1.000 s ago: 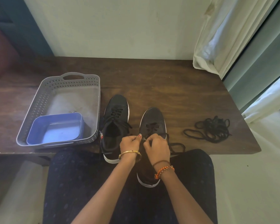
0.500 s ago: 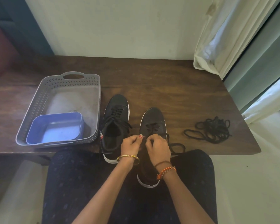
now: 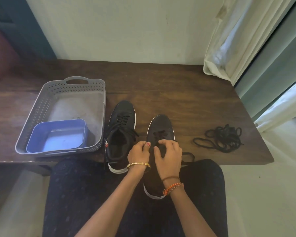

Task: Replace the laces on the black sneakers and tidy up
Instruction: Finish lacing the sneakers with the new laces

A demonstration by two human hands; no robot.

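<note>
Right hand fingers spread wider, left hand curled, both pinching lace over right sneaker

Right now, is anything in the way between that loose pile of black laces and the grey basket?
Yes. Both black sneakers and both hands lie between the loose laces on the right and the grey basket on the left.

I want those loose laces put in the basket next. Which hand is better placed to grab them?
The right hand: the loose laces lie on the table on its side, while the left hand would have to cross over the sneaker. Both are busy at its lacing now.
</note>
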